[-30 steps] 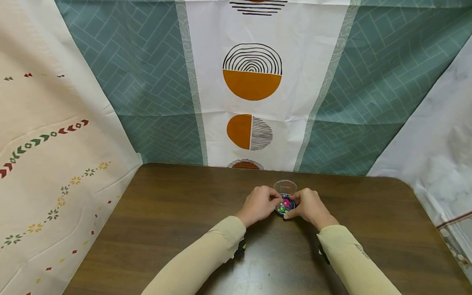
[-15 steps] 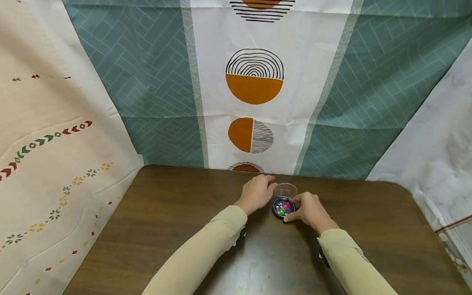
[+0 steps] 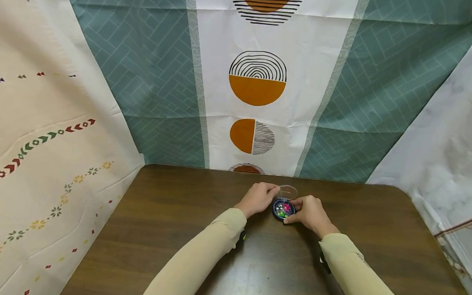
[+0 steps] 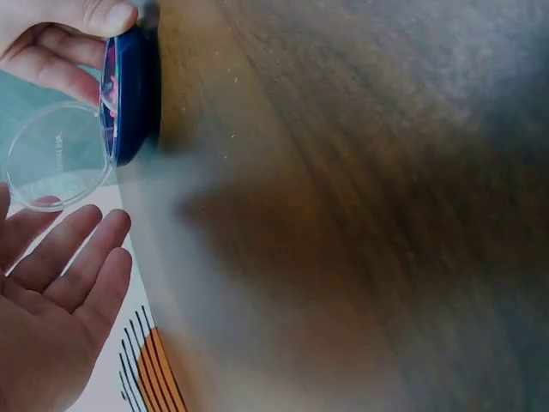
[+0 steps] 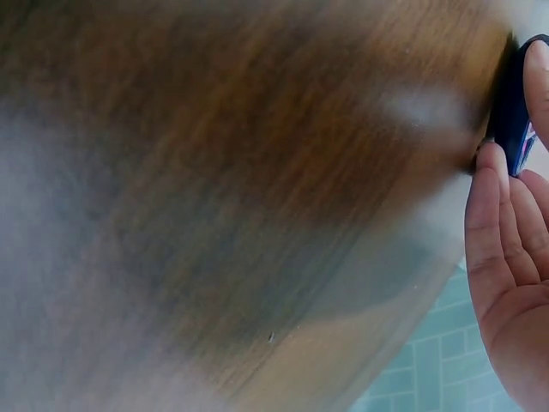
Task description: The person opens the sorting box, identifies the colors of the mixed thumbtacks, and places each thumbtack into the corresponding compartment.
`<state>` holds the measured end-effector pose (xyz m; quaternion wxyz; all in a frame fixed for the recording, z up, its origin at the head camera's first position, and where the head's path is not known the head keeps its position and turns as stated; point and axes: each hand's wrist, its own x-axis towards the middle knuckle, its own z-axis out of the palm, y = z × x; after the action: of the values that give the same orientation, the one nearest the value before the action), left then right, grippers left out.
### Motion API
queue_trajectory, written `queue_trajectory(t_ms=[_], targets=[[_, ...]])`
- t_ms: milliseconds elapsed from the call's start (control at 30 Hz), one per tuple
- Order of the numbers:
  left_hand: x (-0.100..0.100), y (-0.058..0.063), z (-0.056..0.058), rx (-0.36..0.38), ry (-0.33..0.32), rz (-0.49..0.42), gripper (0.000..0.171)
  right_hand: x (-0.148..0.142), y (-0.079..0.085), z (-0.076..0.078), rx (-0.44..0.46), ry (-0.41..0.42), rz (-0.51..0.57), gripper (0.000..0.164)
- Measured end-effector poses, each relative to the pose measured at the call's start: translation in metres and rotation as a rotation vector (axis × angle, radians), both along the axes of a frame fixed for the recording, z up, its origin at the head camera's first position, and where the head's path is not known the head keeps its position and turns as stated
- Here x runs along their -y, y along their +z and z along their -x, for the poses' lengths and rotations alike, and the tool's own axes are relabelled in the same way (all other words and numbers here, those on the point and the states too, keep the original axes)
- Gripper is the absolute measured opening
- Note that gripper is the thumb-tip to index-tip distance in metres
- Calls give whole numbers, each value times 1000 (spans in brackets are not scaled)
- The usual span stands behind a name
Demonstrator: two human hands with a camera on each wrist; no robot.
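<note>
A small round dark blue case (image 3: 283,209) lies on the table, its clear hinged lid (image 3: 288,192) raised at the back. Small shiny pink, green and silver pieces (image 4: 112,86) sit inside, their kind too small to make out. My right hand (image 3: 311,214) grips the case's right side, thumb at the front and fingers toward the hinge. At the lid's left edge is my left hand (image 3: 258,197). In the left wrist view, its fingers (image 4: 99,257) are stretched out, with the index fingertip right at the lid's rim. The right wrist view shows the right thumb (image 5: 539,90) against the case.
The brown wooden table (image 3: 182,234) extends widely around the hands. A patterned curtain (image 3: 162,93) hangs along its back edge, with cream fabric (image 3: 49,154) at the left and whitish fabric (image 3: 455,147) at the right.
My left hand has let go of the case's contents, drawn back to the left, then come to the raised lid's edge. The right hand keeps its hold on the case.
</note>
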<state>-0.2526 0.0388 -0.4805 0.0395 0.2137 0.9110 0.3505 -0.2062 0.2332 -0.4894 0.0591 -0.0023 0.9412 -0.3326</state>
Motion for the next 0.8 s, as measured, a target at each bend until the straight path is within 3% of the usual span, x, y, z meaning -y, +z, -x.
queue_trajectory(t_ms=[333, 567, 800], targets=[[0, -4, -7, 103, 82, -172, 50, 0, 2, -4, 18, -37, 12, 73], [-1, -1, -14, 102, 72, -179, 41, -1, 1, -5, 14, -31, 10, 87], [-3, -9, -21, 90, 54, -126, 32, -2, 1, -5, 15, -15, -14, 91]])
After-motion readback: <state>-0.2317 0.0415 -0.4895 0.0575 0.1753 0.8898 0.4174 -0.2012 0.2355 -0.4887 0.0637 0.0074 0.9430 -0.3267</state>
